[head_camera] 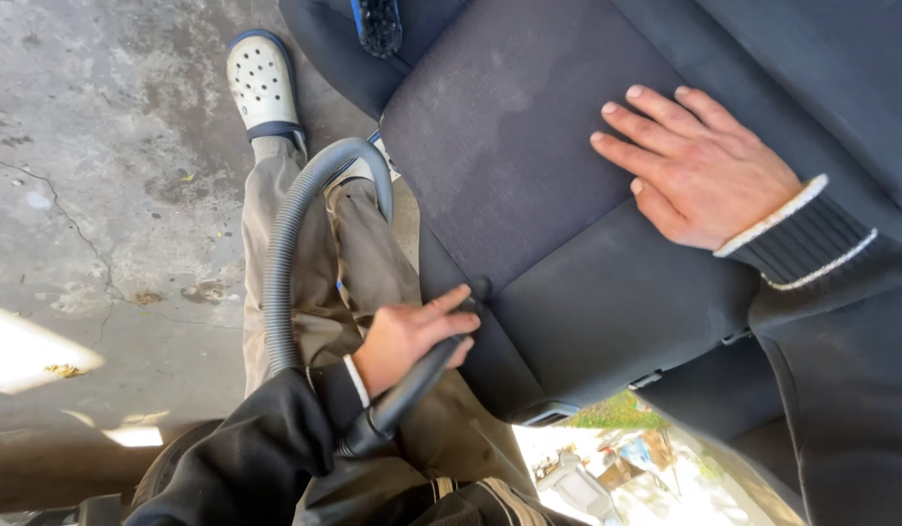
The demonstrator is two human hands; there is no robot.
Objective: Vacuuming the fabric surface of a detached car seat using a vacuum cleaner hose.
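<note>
Your left hand (412, 336) has its fingers wrapped tight around the black vacuum nozzle (422, 375). Its tip sits just past your fingertips, in the crack of the dark car seat (509, 146). The nozzle looks hard and light, so hold it on the stiff tube, like now. The grey hose (285, 253) behind your fingers looks bendy and may tug. Your right hand (699, 166) lies flat on the soft seat, fingers spread apart, holding nothing.
</note>
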